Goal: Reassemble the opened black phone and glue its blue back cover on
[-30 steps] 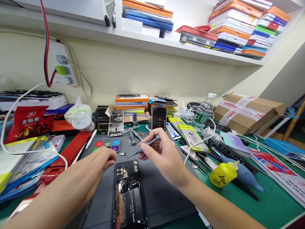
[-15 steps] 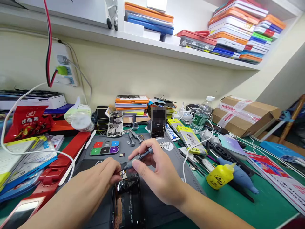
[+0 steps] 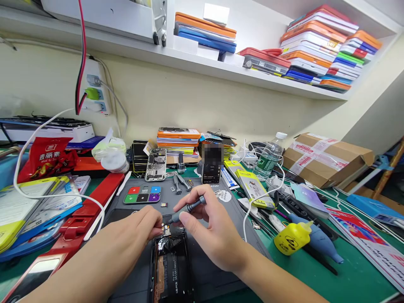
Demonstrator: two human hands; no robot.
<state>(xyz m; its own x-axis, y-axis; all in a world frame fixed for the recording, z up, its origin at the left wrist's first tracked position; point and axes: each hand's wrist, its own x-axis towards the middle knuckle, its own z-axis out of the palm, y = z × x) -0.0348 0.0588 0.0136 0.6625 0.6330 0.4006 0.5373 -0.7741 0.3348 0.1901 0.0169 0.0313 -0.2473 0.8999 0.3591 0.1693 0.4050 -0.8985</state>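
Note:
An opened phone [image 3: 173, 273] lies at the front of the dark grey work mat [image 3: 217, 280], its battery and inner parts exposed. My right hand [image 3: 213, 229] is closed around a grey screwdriver [image 3: 178, 215], which slants down to the left towards the phone's top end. Close by, my left hand [image 3: 142, 227] has its fingers curled together at the phone's upper left corner. Whatever those fingertips hold is hidden. The screwdriver's tip is too small to make out among the parts. A small card tray [image 3: 164, 205] lies on the mat beyond the hands.
Behind the hands are a coloured magnetic tray [image 3: 142, 195], a phone shell [image 3: 156, 164] and an upright phone [image 3: 212, 168]. A yellow bottle [image 3: 292, 237] and a blue air blower [image 3: 318, 240] lie to the right. A white cable [image 3: 248, 214] crosses the mat's right side.
The whole view has shifted slightly, so the background sits further right. Both hands and the screwdriver keep nearly the same place over the phone.

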